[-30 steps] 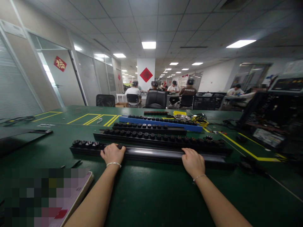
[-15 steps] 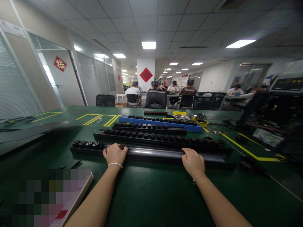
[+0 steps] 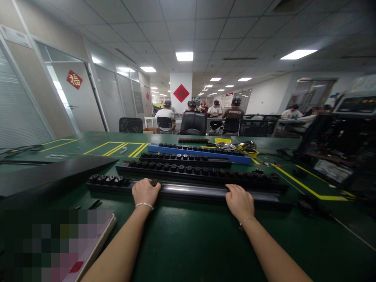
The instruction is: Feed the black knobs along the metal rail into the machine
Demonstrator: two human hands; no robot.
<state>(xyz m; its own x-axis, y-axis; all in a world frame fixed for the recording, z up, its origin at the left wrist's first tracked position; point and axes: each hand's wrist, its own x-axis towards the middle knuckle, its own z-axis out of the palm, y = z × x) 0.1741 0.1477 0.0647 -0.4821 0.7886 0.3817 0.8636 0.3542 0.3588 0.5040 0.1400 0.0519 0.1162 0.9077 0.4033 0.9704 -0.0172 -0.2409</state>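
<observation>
A long black rail [image 3: 194, 190] lies crosswise before me, with a shiny strip along its top. Several round black socket-like modules [image 3: 105, 179] sit in its left end. My left hand [image 3: 146, 192] is closed over the rail left of its middle; a small black module [image 3: 154, 183] peeks out by the fingers. Farther right, my right hand [image 3: 239, 201] grips the rail's near edge, fingers over the top. Its thumb is hidden.
Behind lie another black rail of modules [image 3: 188, 170], a shorter one [image 3: 185, 158] and a blue rail [image 3: 199, 153]. A dark panel [image 3: 53, 176] and a pinkish-edged object [image 3: 100, 239] are at left. Dark equipment [image 3: 329, 145] stands right. People [image 3: 233, 111] sit beyond.
My left hand has slid slightly right along the rail, and the black module at its fingers has moved with it. The dark panel at left has shifted. My right hand stays in place.
</observation>
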